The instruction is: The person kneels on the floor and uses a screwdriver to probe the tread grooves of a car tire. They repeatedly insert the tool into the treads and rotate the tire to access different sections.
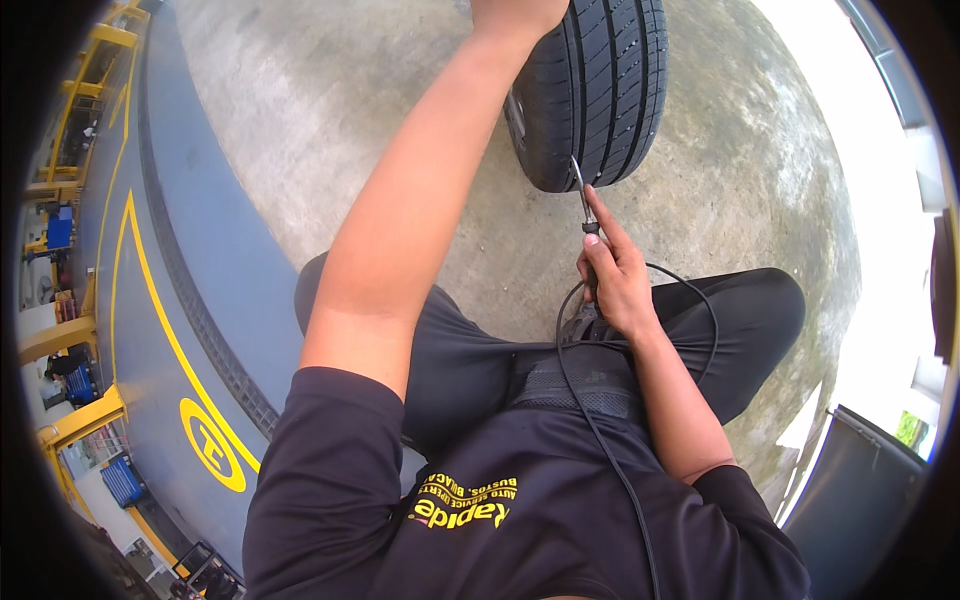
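A black tyre (612, 90) stands upright on the floor ahead of me, its grooved tread facing my way and part of a wheel rim showing at its left. In my right hand (617, 277) is a pick-like tool (584, 195) with a slim metal shaft and a dark handle. Its tip meets the lower tread near a groove; whether it is inside the groove I cannot tell. The index finger lies along the shaft. My left hand (520, 12) rests against the tyre's upper left side, its fingers hidden and cut off by the picture's top edge.
A black cable (600, 425) loops over my lap and past my right wrist. My bent legs flank the concrete floor (300, 130). To the left lie a blue-grey painted floor with yellow lines (165, 320), a dark grating (215, 350) and yellow frames (85, 418). A dark panel (850, 490) stands at right.
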The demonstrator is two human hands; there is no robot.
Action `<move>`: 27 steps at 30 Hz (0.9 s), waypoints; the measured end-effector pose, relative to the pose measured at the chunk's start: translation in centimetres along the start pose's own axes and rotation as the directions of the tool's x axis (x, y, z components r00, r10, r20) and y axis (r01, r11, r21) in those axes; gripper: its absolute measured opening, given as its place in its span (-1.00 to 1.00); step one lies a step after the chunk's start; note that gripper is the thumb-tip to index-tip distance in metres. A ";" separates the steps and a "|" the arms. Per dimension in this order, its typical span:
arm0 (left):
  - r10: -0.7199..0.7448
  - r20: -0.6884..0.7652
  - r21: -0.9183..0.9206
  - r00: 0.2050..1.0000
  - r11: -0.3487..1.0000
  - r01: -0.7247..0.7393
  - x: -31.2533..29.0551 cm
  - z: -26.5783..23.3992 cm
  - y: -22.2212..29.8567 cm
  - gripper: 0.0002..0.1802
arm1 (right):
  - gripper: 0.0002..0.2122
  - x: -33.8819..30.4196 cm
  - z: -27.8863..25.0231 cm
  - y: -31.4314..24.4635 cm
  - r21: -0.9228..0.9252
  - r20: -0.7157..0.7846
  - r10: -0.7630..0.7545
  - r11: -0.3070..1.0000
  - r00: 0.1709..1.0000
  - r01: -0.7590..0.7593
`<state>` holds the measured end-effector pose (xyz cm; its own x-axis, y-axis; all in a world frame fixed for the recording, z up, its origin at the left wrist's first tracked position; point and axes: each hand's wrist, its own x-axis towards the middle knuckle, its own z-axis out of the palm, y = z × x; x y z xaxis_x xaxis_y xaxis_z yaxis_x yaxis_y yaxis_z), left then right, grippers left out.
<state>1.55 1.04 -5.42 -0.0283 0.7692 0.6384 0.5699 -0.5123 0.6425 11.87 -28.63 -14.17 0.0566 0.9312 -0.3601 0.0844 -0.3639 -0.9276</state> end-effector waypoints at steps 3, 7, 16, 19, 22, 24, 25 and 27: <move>-0.038 0.002 0.015 0.999 0.999 0.038 0.1 0.1 0.4 -0.18 | -0.46 0.2 -0.2 0.6 0.077 0.023 -0.004 0.997 1.000 0.002; -0.080 0.011 0.027 0.997 0.996 0.080 0.2 -0.1 0.4 -0.20 | -0.46 0.6 0.5 1.5 0.110 0.024 -0.025 0.994 0.999 0.022; -0.106 0.049 0.025 0.993 0.994 0.105 2.0 1.8 0.1 -0.22 | -0.46 0.2 -0.7 6.9 -0.107 0.039 0.206 0.974 0.978 -0.201; -0.125 0.000 0.055 0.992 0.991 0.125 2.4 0.8 -1.9 -0.23 | -0.45 0.1 -0.3 2.9 -0.077 0.066 0.052 0.996 0.996 -0.046; -0.087 -0.033 0.061 0.996 0.994 0.089 3.2 1.1 -2.6 -0.24 | -0.45 0.3 0.0 0.9 -0.019 0.026 -0.005 1.000 1.000 0.006; -0.063 -0.049 0.066 0.997 0.996 0.067 3.1 1.4 -3.0 -0.24 | -0.45 0.6 0.4 -0.9 -0.002 0.014 -0.038 0.999 0.999 0.038; -0.052 -0.060 0.069 0.997 0.996 0.056 3.0 1.5 -3.2 -0.25 | -0.45 0.8 0.7 -1.5 -0.005 0.006 -0.046 0.999 0.999 0.046; -0.066 -0.055 0.058 0.996 0.996 0.069 2.9 1.4 -2.4 -0.25 | -0.45 1.4 0.8 -2.3 -0.017 -0.010 -0.066 0.998 0.998 0.066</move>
<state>1.28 5.06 -5.72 -0.1112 0.7789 0.6172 0.6132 -0.4350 0.6594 10.93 -26.43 -12.64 0.0603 0.9530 -0.2968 0.1046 -0.3017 -0.9476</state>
